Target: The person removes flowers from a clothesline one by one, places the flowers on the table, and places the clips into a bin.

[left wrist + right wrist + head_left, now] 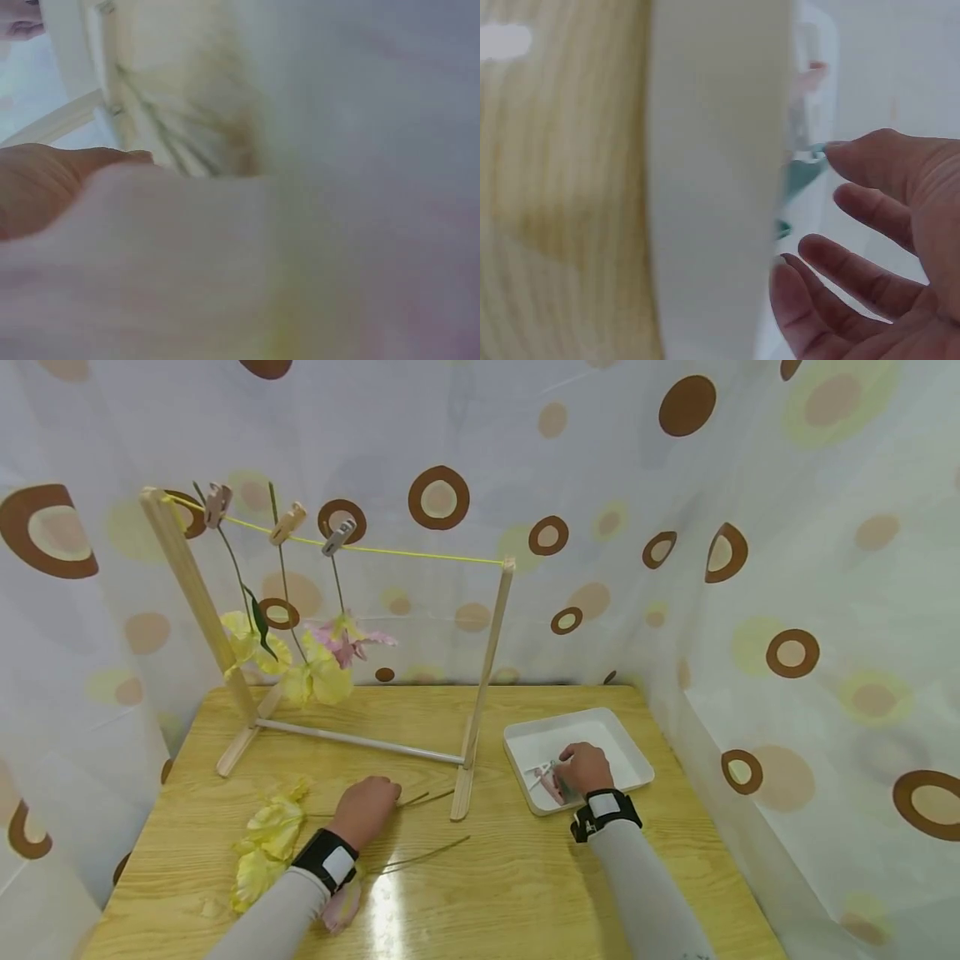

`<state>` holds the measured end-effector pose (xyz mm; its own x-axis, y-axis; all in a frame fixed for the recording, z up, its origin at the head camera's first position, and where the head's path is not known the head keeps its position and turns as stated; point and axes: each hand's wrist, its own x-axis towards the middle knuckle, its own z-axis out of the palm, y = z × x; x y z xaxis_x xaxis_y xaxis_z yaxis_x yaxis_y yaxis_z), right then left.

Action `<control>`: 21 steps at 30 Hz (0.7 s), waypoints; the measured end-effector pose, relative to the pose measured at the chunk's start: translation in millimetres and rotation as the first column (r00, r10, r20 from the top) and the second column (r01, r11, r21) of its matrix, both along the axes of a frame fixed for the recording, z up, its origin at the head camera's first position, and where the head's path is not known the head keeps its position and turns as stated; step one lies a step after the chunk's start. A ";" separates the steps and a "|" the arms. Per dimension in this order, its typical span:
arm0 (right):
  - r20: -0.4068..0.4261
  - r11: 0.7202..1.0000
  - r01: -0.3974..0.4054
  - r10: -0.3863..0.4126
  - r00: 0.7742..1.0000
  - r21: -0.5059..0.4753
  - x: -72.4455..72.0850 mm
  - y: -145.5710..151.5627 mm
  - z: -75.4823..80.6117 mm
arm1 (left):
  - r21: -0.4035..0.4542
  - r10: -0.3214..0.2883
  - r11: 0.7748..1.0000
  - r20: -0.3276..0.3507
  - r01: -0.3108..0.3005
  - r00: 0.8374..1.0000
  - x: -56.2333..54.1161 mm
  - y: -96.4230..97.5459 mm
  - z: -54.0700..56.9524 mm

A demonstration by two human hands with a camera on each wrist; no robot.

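Note:
My left hand [367, 810] is over the thin stems of artificial flowers on the table, its fingertips hidden. A blurred pale petal [187, 255] blocks most of the left wrist view, so whether the hand grips a stem [161, 131] does not show. Yellow flowers [270, 835] lie left of it, and a pink flower [342, 906] lies by the wrist. Inside the white tray [637, 768], my right hand [587, 768] reaches toward small clothespins [550, 783]. Its thumb tip is at a teal clothespin [804, 176]; the fingers are bent loosely and spread apart.
Behind the left hand stands a wooden frame [491, 660] with a yellow string [420, 554]. Clothespins [287, 523] on the string hold two yellow flowers [318, 677] and a pink one [348, 639] upside down. Spotted curtains [750, 460] enclose the wooden table [525, 893].

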<state>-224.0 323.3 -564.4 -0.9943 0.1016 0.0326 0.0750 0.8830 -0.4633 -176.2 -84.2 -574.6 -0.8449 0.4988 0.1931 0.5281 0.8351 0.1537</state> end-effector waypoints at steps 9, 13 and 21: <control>-0.243 0.992 -0.037 0.006 0.970 -0.122 -16.6 -26.0 79.2 | 0.187 0.094 0.980 -0.122 -0.070 0.988 -11.5 -9.8 60.5; -0.359 0.962 -0.157 0.069 0.931 -0.223 -23.3 -52.2 139.4 | 0.313 0.154 0.946 -0.215 -0.081 0.964 -17.8 -19.1 97.2; -0.618 0.884 -0.363 0.114 0.778 -0.295 -21.0 -111.0 261.5 | 0.527 0.251 0.850 -0.403 -0.002 0.880 -34.0 -32.6 167.5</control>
